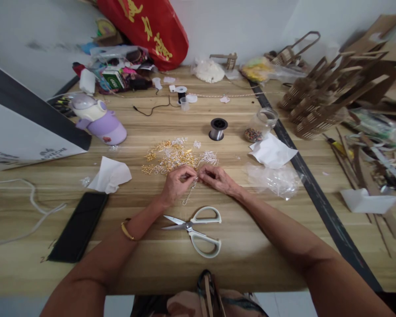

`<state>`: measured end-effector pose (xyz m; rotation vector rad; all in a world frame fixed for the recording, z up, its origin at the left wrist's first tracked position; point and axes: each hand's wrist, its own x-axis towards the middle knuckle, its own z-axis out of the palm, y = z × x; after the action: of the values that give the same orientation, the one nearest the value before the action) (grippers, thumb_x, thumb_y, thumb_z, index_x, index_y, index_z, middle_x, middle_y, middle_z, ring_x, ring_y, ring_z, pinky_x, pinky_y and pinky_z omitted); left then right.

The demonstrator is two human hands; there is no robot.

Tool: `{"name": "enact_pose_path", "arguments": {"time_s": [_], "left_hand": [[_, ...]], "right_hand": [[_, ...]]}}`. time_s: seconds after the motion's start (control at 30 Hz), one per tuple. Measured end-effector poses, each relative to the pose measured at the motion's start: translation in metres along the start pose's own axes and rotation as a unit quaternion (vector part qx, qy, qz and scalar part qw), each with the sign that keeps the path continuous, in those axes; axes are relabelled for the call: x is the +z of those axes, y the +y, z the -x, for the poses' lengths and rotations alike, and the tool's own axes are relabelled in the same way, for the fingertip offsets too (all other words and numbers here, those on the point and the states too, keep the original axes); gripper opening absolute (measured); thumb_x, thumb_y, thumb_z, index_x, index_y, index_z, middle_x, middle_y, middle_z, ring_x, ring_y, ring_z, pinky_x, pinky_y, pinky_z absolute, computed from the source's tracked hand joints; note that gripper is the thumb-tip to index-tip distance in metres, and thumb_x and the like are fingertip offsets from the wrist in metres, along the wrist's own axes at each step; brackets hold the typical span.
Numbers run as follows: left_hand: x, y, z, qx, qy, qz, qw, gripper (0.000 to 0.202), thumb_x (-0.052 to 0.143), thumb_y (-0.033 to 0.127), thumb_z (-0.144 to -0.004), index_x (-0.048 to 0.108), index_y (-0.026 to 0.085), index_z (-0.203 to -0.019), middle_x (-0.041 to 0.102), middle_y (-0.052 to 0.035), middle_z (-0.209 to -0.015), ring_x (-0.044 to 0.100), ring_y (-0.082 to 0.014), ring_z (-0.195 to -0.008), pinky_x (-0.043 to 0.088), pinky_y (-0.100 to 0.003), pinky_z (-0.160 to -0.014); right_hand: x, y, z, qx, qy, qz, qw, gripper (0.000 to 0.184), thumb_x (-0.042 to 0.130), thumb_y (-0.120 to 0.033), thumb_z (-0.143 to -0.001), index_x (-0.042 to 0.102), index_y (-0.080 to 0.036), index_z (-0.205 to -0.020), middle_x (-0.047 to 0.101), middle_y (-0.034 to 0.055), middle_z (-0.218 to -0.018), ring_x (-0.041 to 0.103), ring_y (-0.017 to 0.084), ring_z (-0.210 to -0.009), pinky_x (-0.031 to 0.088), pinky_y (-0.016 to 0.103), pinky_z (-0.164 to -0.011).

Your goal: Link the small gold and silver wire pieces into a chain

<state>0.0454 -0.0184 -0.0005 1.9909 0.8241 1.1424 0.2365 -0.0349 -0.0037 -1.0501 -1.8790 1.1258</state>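
Note:
My left hand (pixel 177 182) and my right hand (pixel 218 179) meet over the middle of the wooden table (pixel 257 229), fingers pinched together on a thin beaded chain (pixel 188 193) that hangs down between them. Just beyond my fingers lies a pile of small gold and silver beads and findings (pixel 171 157). White-handled scissors (pixel 198 229) lie open on the table just in front of my wrists. A gold bangle (pixel 127 230) is on my left wrist.
A black phone (pixel 79 225) and crumpled tissue (pixel 109 175) lie to the left, a lilac bottle (pixel 100 121) behind them. A wire spool (pixel 218 128), a bead jar (pixel 260 125), white paper (pixel 272 152) and clear plastic (pixel 277 179) sit right of centre. Wooden baskets (pixel 320 97) crowd the far right.

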Motion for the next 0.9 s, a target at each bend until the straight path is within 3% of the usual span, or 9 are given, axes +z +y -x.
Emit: {"name": "enact_pose_path", "arguments": {"time_s": [0.33, 0.53, 0.77, 0.9], "left_hand": [[-0.0059, 0.0041, -0.0042, -0.141, 0.011, 0.163, 0.977, 0.011, 0.069, 0.024, -0.074, 0.064, 0.014, -0.074, 0.072, -0.0080, -0.087, 0.067, -0.0195, -0.088, 0.052, -0.033, -0.081], [-0.0073, 0.0055, -0.0067, -0.221, 0.013, 0.158, 0.962, 0.017, 0.076, 0.027, -0.066, 0.068, 0.013, -0.072, 0.070, -0.0039, -0.075, 0.062, -0.0136, -0.067, 0.049, -0.025, -0.066], [-0.0063, 0.0031, -0.0068, -0.244, -0.003, 0.163, 0.956, 0.018, 0.074, 0.028, -0.067, 0.071, 0.014, -0.077, 0.069, -0.0025, -0.073, 0.058, -0.0116, -0.063, 0.045, -0.022, -0.059], [-0.0052, 0.0004, -0.0054, -0.216, -0.016, 0.129, 0.968, 0.016, 0.071, 0.027, -0.070, 0.072, 0.013, -0.077, 0.069, -0.0036, -0.073, 0.060, -0.0133, -0.066, 0.046, -0.023, -0.061]], "right_hand": [[0.0005, -0.0020, 0.0005, 0.014, 0.001, -0.005, 1.000, 0.026, 0.046, -0.038, -0.093, 0.053, -0.016, -0.082, 0.053, -0.0015, -0.067, 0.043, 0.009, -0.057, 0.033, 0.021, -0.054], [0.0030, -0.0010, 0.0014, -0.013, 0.031, 0.041, 0.999, 0.020, 0.049, -0.032, -0.091, 0.055, -0.015, -0.083, 0.051, -0.0027, -0.064, 0.041, 0.009, -0.055, 0.032, 0.021, -0.052], [0.0068, 0.0012, 0.0029, -0.112, 0.053, 0.135, 0.983, 0.014, 0.048, -0.024, -0.092, 0.058, -0.015, -0.088, 0.058, 0.0010, -0.073, 0.048, 0.010, -0.060, 0.038, 0.021, -0.058], [0.0085, 0.0004, 0.0048, -0.177, 0.062, 0.216, 0.958, 0.015, 0.046, -0.022, -0.094, 0.059, -0.015, -0.092, 0.061, 0.0044, -0.080, 0.054, 0.011, -0.067, 0.042, 0.022, -0.062]]}}
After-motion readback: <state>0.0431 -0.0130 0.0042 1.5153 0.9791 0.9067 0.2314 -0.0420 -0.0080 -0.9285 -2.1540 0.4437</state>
